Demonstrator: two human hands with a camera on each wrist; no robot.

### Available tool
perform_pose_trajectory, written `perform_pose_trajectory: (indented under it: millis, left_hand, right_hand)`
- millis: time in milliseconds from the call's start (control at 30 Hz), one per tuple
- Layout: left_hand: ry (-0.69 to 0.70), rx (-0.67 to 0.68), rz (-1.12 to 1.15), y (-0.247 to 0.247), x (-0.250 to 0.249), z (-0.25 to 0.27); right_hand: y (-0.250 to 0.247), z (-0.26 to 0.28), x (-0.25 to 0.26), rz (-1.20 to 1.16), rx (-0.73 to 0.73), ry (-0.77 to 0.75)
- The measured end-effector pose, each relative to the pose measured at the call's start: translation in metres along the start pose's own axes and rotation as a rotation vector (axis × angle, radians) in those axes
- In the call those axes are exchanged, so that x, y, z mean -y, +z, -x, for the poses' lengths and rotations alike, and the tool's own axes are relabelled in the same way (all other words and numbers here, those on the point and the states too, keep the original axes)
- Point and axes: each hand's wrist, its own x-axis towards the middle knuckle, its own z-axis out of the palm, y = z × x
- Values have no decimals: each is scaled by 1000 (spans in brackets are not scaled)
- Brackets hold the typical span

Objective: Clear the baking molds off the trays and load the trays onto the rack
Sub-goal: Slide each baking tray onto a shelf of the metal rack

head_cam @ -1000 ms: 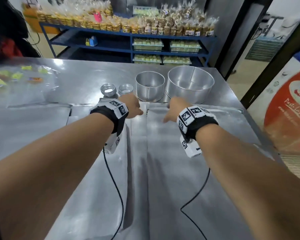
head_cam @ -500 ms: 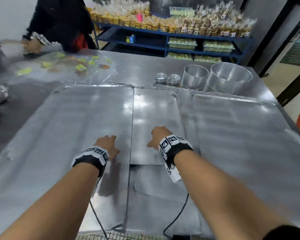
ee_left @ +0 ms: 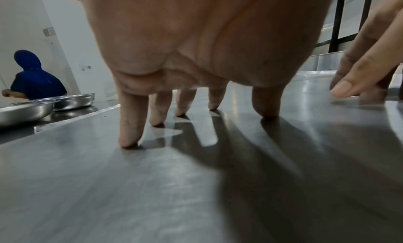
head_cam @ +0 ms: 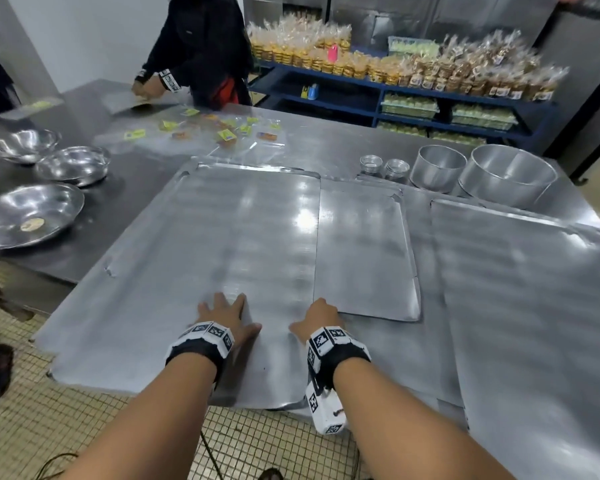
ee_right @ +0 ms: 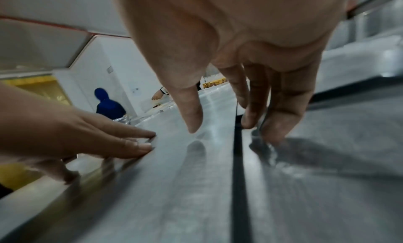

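A big flat metal tray (head_cam: 205, 237) lies on the steel table, and its near edge sticks out past the table over the floor. My left hand (head_cam: 226, 311) presses on it with straight, spread fingers (ee_left: 130, 126). My right hand (head_cam: 317, 315) rests its fingers (ee_right: 250, 115) at that tray's right edge, where a second tray (head_cam: 364, 254) lies partly under it. A third tray (head_cam: 520, 292) lies to the right. The baking molds stand at the table's far right: two small stacks (head_cam: 371, 164), a medium round mold (head_cam: 440, 168) and a large round mold (head_cam: 506, 174).
Three steel bowls (head_cam: 32, 216) sit on the darker counter at left. Another person in black (head_cam: 201, 46) works at the far side, near plastic bags and labels (head_cam: 205, 129). Blue shelves of packed goods (head_cam: 395, 77) stand behind the table. Tiled floor (head_cam: 84, 427) lies below the overhanging tray.
Both hands have come back from the far edge by the molds to the near side. The big tray has slid toward me and now overhangs the table edge.
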Motion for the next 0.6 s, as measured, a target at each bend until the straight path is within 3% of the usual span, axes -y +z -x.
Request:
perform_pose_trajectory:
  millis: [100, 233, 267, 333, 367, 533, 600]
  left_hand:
    - [25, 4, 9, 0, 2, 12]
    - [45, -41, 39, 5, 9, 28]
    - [48, -49, 48, 6, 11, 32]
    - [57, -40, 97, 5, 16, 41]
    - [52, -33, 133, 4, 19, 45]
    - [-96, -48, 261, 1, 42, 75]
    - [-162, -59, 279, 4, 51, 83]
  right_hand:
    - [3, 9, 5, 39, 36, 14]
    - [-1, 10, -1, 382, 52, -206]
    - [-3, 10, -4, 371, 70, -262]
    - [-14, 23, -4, 134, 143, -209]
    - [-17, 27, -8, 144, 169, -210]
    - [-24, 37, -31, 416, 107, -349]
    - [-31, 39, -40, 441, 94, -325]
